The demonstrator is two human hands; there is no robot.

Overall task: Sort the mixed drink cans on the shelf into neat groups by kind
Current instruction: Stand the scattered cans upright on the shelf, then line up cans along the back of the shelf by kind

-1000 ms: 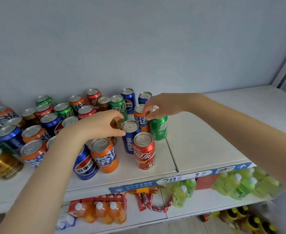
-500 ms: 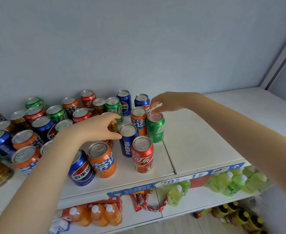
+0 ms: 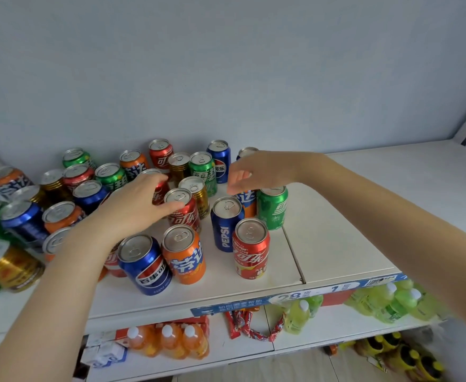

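Rightward, shelf (image 3: 344, 232) lies bare beyond green can (image 3: 272, 208).

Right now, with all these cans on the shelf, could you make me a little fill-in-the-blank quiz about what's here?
1. The left hand rests against a ____ can with a silver top.
2. The blue can beside the front red can reads ____.
3. The green can under the right hand stands at the group's ____ end.

Missing words: red; PEPSI; right

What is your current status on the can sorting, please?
Left hand closing on a red cola can. Right hand open over the orange can. Cans still mixed, tightly packed.
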